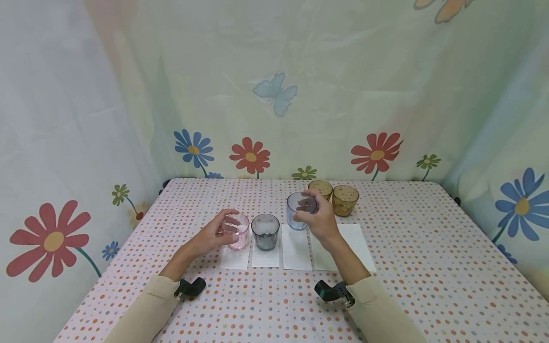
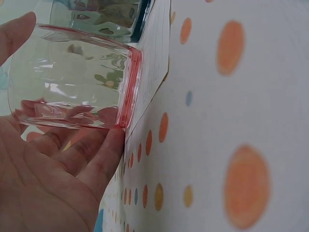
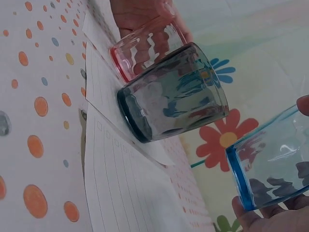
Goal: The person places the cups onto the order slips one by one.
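My left hand curls round a clear pink glass, which stands upright on a paper slip. In the left wrist view, fingers lie along the side of the glass and the thumb is near its rim; thumb contact is unclear. Beside it, a grey glass stands on another slip, untouched. With thumb and fingers, my right hand grips a light blue glass. The right wrist view shows that the base of this blue glass is raised above the paper.
Two amber glasses, one at the back and one to its right, stand beyond my right hand. Lined white slips lie in a row on the dotted tablecloth. A flowered curtain hangs behind.
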A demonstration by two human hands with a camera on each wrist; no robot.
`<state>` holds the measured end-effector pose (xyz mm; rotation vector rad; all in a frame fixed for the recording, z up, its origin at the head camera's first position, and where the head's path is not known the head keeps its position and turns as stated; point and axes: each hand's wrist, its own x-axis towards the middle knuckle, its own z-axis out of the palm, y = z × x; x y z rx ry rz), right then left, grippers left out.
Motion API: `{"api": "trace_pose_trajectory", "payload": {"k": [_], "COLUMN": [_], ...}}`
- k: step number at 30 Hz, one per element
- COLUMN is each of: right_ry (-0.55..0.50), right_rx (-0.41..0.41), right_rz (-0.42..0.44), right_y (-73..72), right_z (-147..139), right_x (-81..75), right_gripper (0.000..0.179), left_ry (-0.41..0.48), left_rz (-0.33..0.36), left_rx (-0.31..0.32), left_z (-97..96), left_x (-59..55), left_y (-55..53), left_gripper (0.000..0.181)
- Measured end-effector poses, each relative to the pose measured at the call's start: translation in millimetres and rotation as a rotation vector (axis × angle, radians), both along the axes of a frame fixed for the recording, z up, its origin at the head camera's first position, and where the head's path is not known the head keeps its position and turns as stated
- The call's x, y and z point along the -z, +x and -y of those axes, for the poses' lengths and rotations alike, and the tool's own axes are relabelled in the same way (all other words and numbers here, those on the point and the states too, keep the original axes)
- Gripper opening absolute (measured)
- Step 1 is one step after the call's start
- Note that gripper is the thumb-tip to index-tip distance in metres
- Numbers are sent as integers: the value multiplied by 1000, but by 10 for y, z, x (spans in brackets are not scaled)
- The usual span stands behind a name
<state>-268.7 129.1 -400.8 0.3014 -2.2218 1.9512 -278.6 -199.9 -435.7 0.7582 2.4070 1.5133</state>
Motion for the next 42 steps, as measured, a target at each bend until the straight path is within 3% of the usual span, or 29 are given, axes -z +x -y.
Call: {"api": "trace_pose_trajectory", "payload": {"k": [21, 42], "right_ry": [86, 235], "right_rx": [-155, -161], "right_rz": [89, 125], "right_y": [7, -19], "right_z": [-61, -77], "right_x": [104, 246], "right_gripper": [67, 68], "left_ry": [-2, 1], "left_rz": [-1, -28], "left_rx": [0, 8], "left_z": [-11, 2], "left_x": [-26, -5], "left_y": [13, 10], "left_gripper": [71, 70]}}
